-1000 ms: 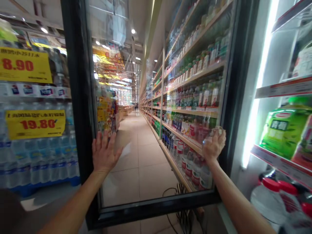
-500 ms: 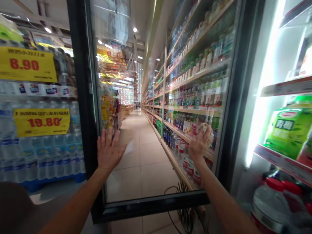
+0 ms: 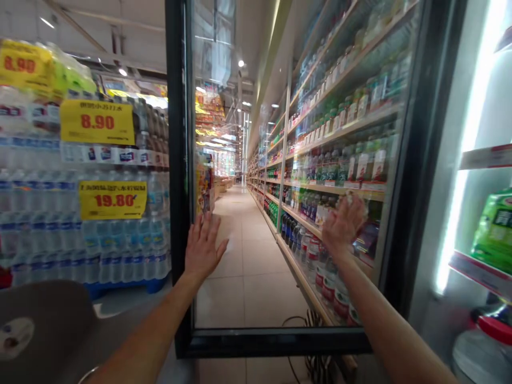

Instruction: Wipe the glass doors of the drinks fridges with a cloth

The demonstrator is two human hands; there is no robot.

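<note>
A black-framed glass door [image 3: 240, 298] stands in front of me. My left hand [image 3: 205, 244] lies against the glass by the left frame edge, fingers stretched and spread, holding nothing. On the right part of the pane, my right hand [image 3: 342, 224] presses a crumpled pale cloth [image 3: 362, 208] to the glass. The hand is slightly blurred and covers most of the cloth. Through the glass, or mirrored in it, appear shelves of bottled drinks [image 3: 360, 165] along an aisle.
Stacked packs of bottled water [image 3: 80, 234] with yellow price signs [image 3: 114, 200] stand left. A grey chair back [image 3: 48, 320] is at lower left. Lit cooler shelves [image 3: 480, 269] hold a green pack [image 3: 496, 229] and a red-capped jar [image 3: 484, 346]. Dark cables [image 3: 316, 320] lie low behind the door.
The view has turned left, so the door and both hands appear further right. The right hand has risen a little against the glass with the cloth. The left hand stays at the left edge.
</note>
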